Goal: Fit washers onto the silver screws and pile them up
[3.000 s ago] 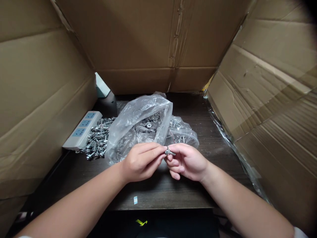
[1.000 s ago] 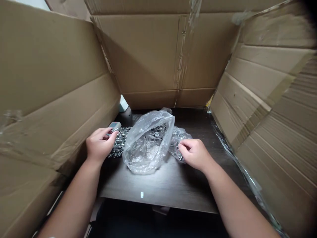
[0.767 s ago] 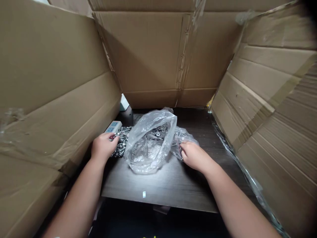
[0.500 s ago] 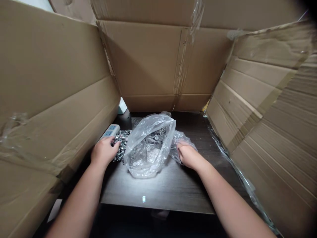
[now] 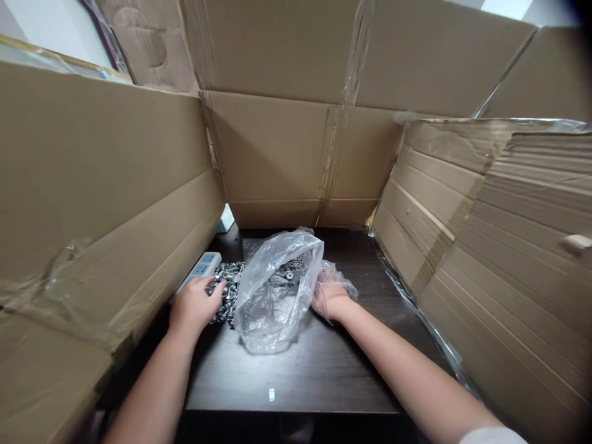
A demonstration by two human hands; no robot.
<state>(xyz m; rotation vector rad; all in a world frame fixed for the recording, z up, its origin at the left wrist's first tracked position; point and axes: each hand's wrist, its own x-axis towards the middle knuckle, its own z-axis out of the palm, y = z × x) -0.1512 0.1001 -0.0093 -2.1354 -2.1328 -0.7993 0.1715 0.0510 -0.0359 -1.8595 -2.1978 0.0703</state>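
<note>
My left hand (image 5: 195, 305) rests at the left edge of a pile of small shiny metal screws or bolts (image 5: 227, 290). Its thumb and fingers are apart, and no held piece shows. A large clear plastic bag (image 5: 256, 336) lies with its mouth wide toward me, and dark ring-shaped metal pieces like washers (image 5: 290, 275) show inside. To its right, my right hand (image 5: 330, 300) reaches into a smaller clear bag (image 5: 348, 287), which wraps over the fingers. Crinkled plastic blurs those fingers, so whether they grip anything is unclear.
A white power strip (image 5: 206, 265) lies behind my left hand, with a white block-like object (image 5: 226, 219) farther back. Cardboard walls (image 5: 296, 154) enclose the dark table (image 5: 240, 382) at the back and both sides. A small pale tag (image 5: 272, 394) is near the front edge.
My right hand has pushed deeper into the small bag and turned, moving left toward the large bag. My left hand stays by the screws. The camera view has tilted upward.
</note>
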